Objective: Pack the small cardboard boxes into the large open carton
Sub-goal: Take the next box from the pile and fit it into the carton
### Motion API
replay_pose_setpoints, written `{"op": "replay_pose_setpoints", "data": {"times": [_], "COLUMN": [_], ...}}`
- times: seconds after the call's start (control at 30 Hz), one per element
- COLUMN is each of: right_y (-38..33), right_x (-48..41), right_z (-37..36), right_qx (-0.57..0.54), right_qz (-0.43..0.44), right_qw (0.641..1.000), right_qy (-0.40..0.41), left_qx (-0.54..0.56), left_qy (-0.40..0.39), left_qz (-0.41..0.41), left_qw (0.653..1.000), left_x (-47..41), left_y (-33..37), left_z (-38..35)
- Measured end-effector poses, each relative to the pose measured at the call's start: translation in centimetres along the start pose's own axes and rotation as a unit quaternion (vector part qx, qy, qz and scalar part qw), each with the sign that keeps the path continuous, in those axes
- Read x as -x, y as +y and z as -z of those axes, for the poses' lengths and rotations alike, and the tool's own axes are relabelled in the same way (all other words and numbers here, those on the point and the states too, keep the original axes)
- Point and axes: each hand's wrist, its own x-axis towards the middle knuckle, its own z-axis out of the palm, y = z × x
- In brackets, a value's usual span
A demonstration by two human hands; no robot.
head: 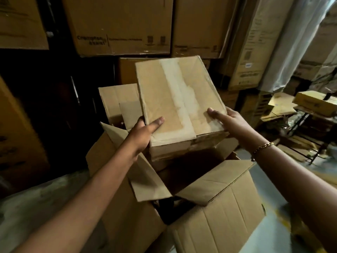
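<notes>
I hold a small brown cardboard box (pixel 175 99) with a pale tape strip down its top, tilted above the large open carton (pixel 215 214). My left hand (pixel 144 132) grips its near left corner, thumb on top. My right hand (pixel 229 121) grips its near right corner, thumb on top, a gold bracelet on the wrist. The carton's flaps stand open below the box, and its inside is dark. I cannot tell what lies in it.
A second open carton (pixel 118 99) stands behind on the left. Tall stacked cartons (pixel 120 24) form a wall at the back. Flat boxes (pixel 315 101) lie on a metal rack at the right. Grey floor (pixel 269 181) shows to the right of the carton.
</notes>
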Motion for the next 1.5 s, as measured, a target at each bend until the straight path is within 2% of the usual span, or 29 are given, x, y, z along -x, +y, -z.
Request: {"op": "replay_pose_setpoints", "data": {"times": [0.27, 0.4, 0.6, 0.67, 0.73, 0.77, 0.87, 0.97, 1.0, 1.07, 1.13, 1.23, 1.37, 1.5], "right_y": [5.4, 7.4, 10.9, 12.9, 13.6, 14.3, 15.9, 18.1, 18.4, 19.0, 19.5, 19.5, 19.3, 19.1], "right_x": [-8.6, -11.2, -14.6, -15.9, -16.2, -16.5, -16.3, -16.1, -15.9, -15.6, -15.7, -15.8, -15.8, -14.9], "right_z": [3.2, 2.3, -0.1, -0.6, -1.2, -1.8, -3.7, -5.6, -6.2, -7.2, -8.3, -9.6, -11.7, -12.6], "right_qx": [0.104, 0.151, 0.173, 0.151, 0.176, 0.233, 0.436, 0.536, 0.550, 0.557, 0.549, 0.531, 0.405, 0.257], "right_qz": [-0.090, -0.092, -0.097, -0.115, -0.089, -0.053, 0.053, 0.111, 0.116, 0.110, 0.092, 0.093, 0.012, -0.062], "right_qw": [0.975, 0.947, 0.922, 0.914, 0.910, 0.903, 0.827, 0.719, 0.697, 0.678, 0.680, 0.711, 0.810, 0.854], "right_qy": [-0.173, -0.269, -0.333, -0.360, -0.365, -0.357, -0.351, -0.429, -0.445, -0.467, -0.477, -0.452, -0.424, -0.448], "left_qx": [-0.020, -0.059, -0.094, -0.159, -0.275, -0.345, -0.541, -0.646, -0.669, -0.696, -0.710, -0.731, -0.704, -0.667], "left_qy": [0.070, 0.097, 0.144, 0.156, 0.142, 0.115, 0.031, -0.025, -0.044, -0.062, -0.066, -0.066, -0.033, 0.005], "left_qz": [0.134, 0.141, 0.162, 0.179, 0.200, 0.207, 0.154, 0.084, 0.077, 0.055, 0.035, 0.016, 0.024, 0.035], "left_qw": [0.988, 0.983, 0.972, 0.958, 0.929, 0.908, 0.826, 0.758, 0.738, 0.713, 0.700, 0.679, 0.709, 0.744], "left_x": [-0.5, 0.1, -0.7, -1.5, -2.5, -2.7, -2.6, -2.3, -2.3, -2.3, -2.1, -2.0, -2.0, -2.1], "left_y": [-4.3, -5.6, -8.1, -9.4, -10.8, -11.3, -12.4, -13.4, -13.7, -14.4, -14.7, -15.2, -15.0, -15.0], "left_z": [-6.3, -7.4, -7.9, -7.5, -7.2, -7.4, -8.6, -9.4, -9.6, -10.0, -10.3, -10.6, -10.7, -10.8]}}
